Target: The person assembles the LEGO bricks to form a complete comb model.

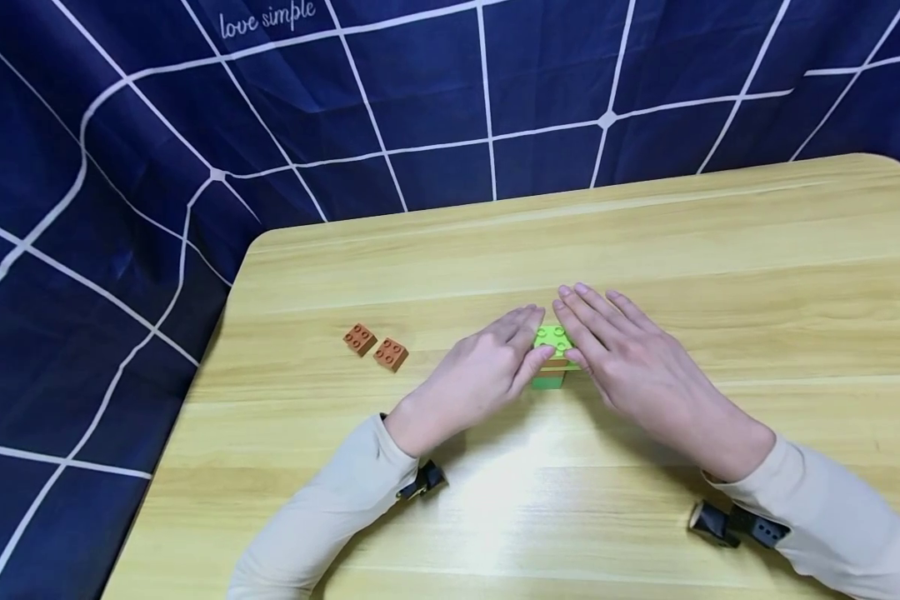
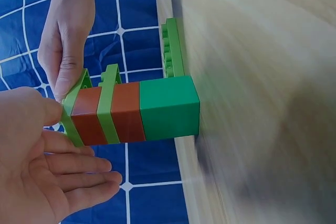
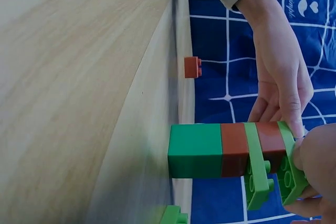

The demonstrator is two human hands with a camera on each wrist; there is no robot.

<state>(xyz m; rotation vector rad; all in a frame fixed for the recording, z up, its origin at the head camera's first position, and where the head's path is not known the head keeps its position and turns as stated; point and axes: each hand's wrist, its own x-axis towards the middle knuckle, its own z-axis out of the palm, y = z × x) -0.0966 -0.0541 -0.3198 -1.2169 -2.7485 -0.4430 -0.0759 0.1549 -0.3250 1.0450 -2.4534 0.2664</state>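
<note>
a brick tower [image 2: 128, 111], with a push on top, it seems
the tower stands upright on the table [image 1: 307, 467], between the left grip [image 1: 487, 358] and the right grip [image 1: 630, 350]. both grips are wide: fingers mostly straight, thumbs at the light green top plate [image 1: 553, 335], not curled round it. the step in hand looks like making the pieces snug. the next move likely calls for an even push straight down, then maybe one more piece. two brown bricks [image 1: 391, 355] sit well apart on the left, and a loose green plate [image 2: 175, 51] lies near the tower.
</note>
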